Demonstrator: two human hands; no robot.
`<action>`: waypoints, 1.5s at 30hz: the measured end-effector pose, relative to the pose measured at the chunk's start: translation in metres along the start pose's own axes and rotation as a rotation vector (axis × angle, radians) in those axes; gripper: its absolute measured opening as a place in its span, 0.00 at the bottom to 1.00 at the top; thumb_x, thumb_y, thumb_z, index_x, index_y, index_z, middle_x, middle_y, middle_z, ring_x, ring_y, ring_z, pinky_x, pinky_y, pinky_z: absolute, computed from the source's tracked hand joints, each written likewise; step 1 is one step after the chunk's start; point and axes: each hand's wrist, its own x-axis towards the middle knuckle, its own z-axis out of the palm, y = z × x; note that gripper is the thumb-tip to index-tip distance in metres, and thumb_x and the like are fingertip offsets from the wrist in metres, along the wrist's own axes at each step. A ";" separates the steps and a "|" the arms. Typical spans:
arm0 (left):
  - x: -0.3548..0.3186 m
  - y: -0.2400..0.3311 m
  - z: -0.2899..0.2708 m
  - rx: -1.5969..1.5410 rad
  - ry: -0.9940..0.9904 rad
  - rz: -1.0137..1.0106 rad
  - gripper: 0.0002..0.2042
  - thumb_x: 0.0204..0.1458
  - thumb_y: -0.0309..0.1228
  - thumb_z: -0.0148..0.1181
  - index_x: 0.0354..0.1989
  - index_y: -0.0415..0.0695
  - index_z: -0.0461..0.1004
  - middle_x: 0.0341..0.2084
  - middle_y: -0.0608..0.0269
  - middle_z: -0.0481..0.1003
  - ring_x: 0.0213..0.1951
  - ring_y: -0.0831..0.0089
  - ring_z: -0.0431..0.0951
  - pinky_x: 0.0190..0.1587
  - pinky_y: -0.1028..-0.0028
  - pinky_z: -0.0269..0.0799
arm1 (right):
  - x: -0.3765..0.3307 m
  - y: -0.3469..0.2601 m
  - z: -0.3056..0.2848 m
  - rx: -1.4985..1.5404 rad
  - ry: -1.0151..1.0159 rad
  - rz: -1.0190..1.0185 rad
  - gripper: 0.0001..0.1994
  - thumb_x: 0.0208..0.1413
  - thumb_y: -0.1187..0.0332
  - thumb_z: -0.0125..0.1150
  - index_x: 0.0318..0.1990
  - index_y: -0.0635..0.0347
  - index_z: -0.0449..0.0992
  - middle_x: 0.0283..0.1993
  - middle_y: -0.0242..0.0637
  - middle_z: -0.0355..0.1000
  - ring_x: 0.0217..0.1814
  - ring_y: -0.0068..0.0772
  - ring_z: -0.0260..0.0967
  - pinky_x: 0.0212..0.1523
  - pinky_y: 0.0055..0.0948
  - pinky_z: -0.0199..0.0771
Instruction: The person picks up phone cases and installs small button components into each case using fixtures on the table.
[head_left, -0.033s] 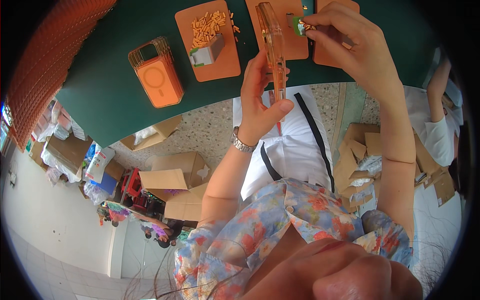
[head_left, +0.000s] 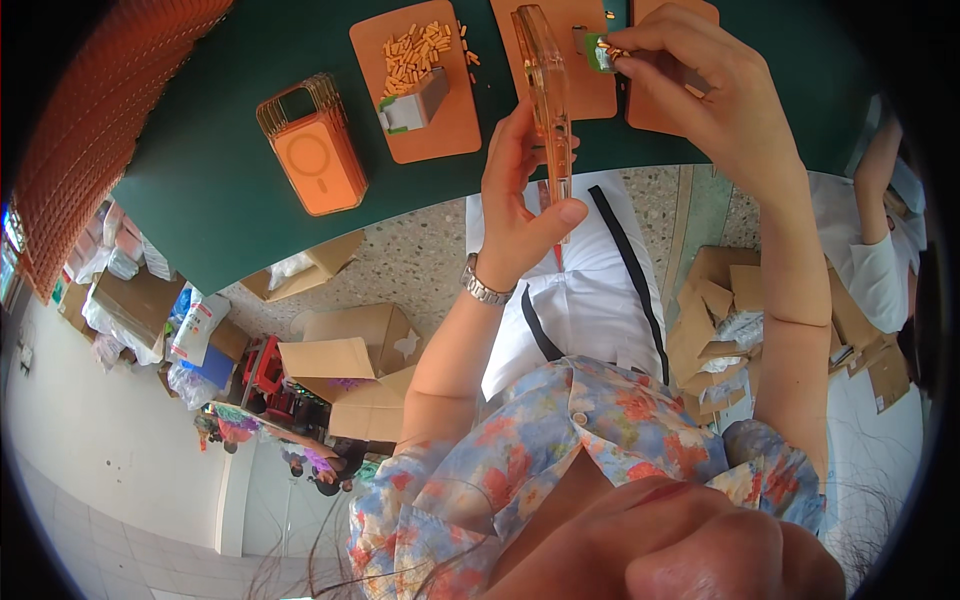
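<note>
My left hand (head_left: 525, 190) is closed round a clear orange phone case (head_left: 548, 90), held upright and seen edge-on, above the table's near edge. The thumb lies along its lower end. To its right, my right hand (head_left: 715, 90) pinches at a few tiny gold pieces (head_left: 619, 53) beside a small green and silver block (head_left: 600, 54), over an orange board (head_left: 585, 85). Whether the fingers grip one piece or several cannot be made out. More phone cases (head_left: 315, 150), orange with a ring mark, stand in a row at the left.
Another orange board (head_left: 440, 140) bears a heap of small gold pieces (head_left: 415, 55) and a grey block (head_left: 418, 103); some pieces lie on the green table (head_left: 220, 190). A third board (head_left: 655, 110) is under my right hand. Open cartons (head_left: 355, 340) stand on the floor. A co-worker's arm (head_left: 875, 190) shows at right.
</note>
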 end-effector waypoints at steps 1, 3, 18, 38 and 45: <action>0.000 0.000 0.000 0.002 -0.002 0.004 0.48 0.42 0.57 0.68 0.64 0.34 0.56 0.56 0.49 0.66 0.51 0.61 0.74 0.51 0.64 0.73 | 0.000 0.006 -0.002 0.016 -0.008 -0.008 0.07 0.49 0.78 0.62 0.38 0.67 0.78 0.34 0.45 0.75 0.31 0.41 0.74 0.32 0.30 0.72; 0.000 -0.001 -0.001 -0.005 -0.024 -0.008 0.48 0.41 0.53 0.69 0.66 0.36 0.55 0.54 0.53 0.65 0.51 0.63 0.74 0.53 0.64 0.72 | -0.002 0.006 -0.006 0.032 -0.016 -0.015 0.07 0.49 0.78 0.63 0.37 0.68 0.78 0.34 0.45 0.75 0.31 0.40 0.74 0.32 0.29 0.72; -0.002 -0.012 0.000 -0.027 -0.050 -0.046 0.47 0.41 0.50 0.70 0.67 0.39 0.55 0.53 0.57 0.65 0.50 0.66 0.74 0.52 0.65 0.73 | 0.024 0.004 -0.020 0.204 -0.222 0.235 0.04 0.52 0.73 0.63 0.31 0.65 0.77 0.30 0.35 0.68 0.35 0.27 0.67 0.36 0.25 0.64; 0.001 -0.009 0.010 -0.011 -0.041 -0.084 0.36 0.51 0.51 0.60 0.60 0.35 0.61 0.54 0.51 0.68 0.48 0.64 0.75 0.49 0.63 0.75 | 0.022 0.018 -0.001 0.205 -0.123 -0.089 0.05 0.52 0.73 0.62 0.32 0.66 0.74 0.32 0.37 0.70 0.33 0.28 0.68 0.33 0.24 0.67; 0.012 -0.009 0.021 0.023 -0.049 -0.237 0.27 0.56 0.38 0.60 0.59 0.35 0.62 0.49 0.56 0.71 0.47 0.68 0.76 0.48 0.68 0.76 | 0.007 0.018 0.033 0.618 0.174 0.248 0.06 0.60 0.70 0.60 0.37 0.62 0.72 0.31 0.28 0.69 0.30 0.14 0.64 0.32 0.17 0.65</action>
